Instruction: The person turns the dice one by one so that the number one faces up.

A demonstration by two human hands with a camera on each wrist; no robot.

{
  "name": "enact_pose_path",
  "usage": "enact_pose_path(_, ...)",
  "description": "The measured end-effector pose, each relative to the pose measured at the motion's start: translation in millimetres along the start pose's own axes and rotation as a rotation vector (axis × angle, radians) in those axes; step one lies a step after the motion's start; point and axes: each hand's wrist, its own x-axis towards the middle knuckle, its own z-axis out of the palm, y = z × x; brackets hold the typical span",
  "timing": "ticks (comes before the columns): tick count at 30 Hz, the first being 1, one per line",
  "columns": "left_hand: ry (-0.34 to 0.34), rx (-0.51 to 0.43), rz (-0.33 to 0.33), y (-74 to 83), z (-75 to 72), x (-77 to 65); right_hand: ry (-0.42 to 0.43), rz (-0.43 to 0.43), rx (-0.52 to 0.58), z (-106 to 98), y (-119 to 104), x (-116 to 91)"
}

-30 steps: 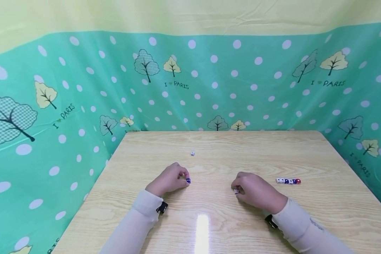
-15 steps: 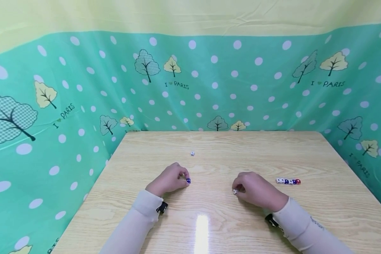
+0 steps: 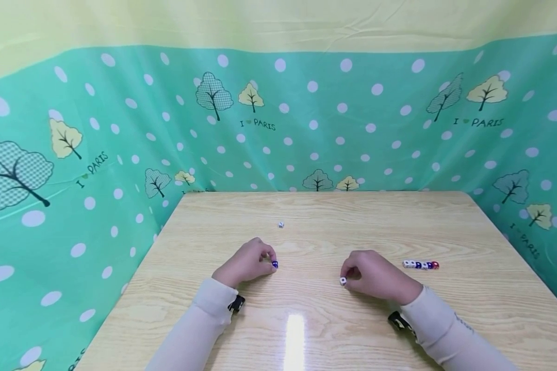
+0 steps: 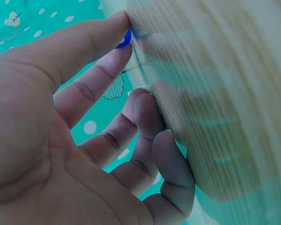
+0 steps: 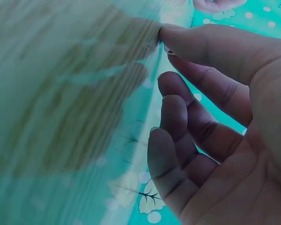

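Note:
Low over the wooden table [image 3: 306, 299], my left hand [image 3: 245, 264] pinches a blue die [image 3: 275, 264] between thumb and index finger. Only a blue sliver of that die [image 4: 125, 41] peeks out between the fingertips in the left wrist view, and the other fingers curl loosely at the tabletop. My right hand [image 3: 376, 275] holds a white die [image 3: 343, 281] by thumb and index fingertip, to the right of the blue one. Most of this white die [image 5: 168, 50] is hidden behind the thumb in the right wrist view, where a red pip shows.
To the right of my right hand lies a straight row of several touching dice [image 3: 420, 265], white and blue with a red one at the right end. A lone white die [image 3: 281, 224] sits farther back. A green printed curtain [image 3: 315, 134] hangs behind and beside the table.
The white die has turned in my right fingers, from a face with several pips to one with a single pip. My left hand and the blue die stay put.

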Motion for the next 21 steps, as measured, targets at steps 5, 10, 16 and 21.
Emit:
enact_pose_path(5,0.004,-0.007,0.004,1.1,-0.6,-0.4,-0.006,0.009,0.009,0.6,2.3,0.1)
enact_pose_path(10,0.001,-0.008,0.000,2.0,-1.1,-1.0,-0.009,0.022,0.015,0.9,2.8,0.8)
enact_pose_path(16,0.002,-0.008,0.005,2.0,-0.9,-0.8,-0.024,0.047,0.013,-0.1,2.7,1.3)
enact_pose_path(21,0.004,-0.007,0.012,1.6,-0.9,-0.7,-0.019,0.022,-0.016,-1.7,-0.3,1.0)
